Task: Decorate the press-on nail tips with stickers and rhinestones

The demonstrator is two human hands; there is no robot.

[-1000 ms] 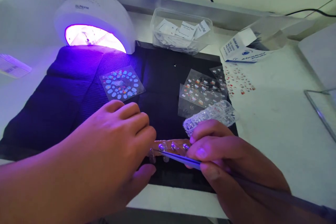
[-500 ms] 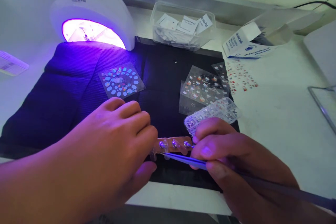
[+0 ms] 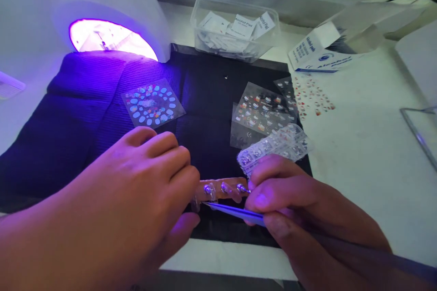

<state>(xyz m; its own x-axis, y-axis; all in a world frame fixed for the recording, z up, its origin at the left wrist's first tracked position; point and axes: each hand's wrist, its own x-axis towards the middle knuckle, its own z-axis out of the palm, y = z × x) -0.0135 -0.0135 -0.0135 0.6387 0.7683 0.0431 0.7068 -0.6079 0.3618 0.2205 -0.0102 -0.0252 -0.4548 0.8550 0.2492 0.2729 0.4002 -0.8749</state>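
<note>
My left hand (image 3: 143, 191) is curled over the left end of a small holder strip (image 3: 221, 188) that carries a row of false nails, and grips it. My right hand (image 3: 290, 204) pinches a thin pair of tweezers (image 3: 232, 210). The tweezers' tip points left and reaches the clear nail at the strip's left end, just under the holder. All of this lies on a black mat (image 3: 205, 100) lit purple.
A glowing UV nail lamp (image 3: 109, 22) stands at the back left. Sticker sheets (image 3: 153, 108) (image 3: 262, 113) and a clear gem box (image 3: 276, 145) lie on the mat. A tub of alcohol pads (image 3: 235, 32), a pad carton (image 3: 317, 57) and a metal frame (image 3: 419, 132) sit on the white table.
Both hands keep their grips on the strip and the tweezers. The view has tilted, so the lamp and boxes sit slightly higher and further left in the picture.
</note>
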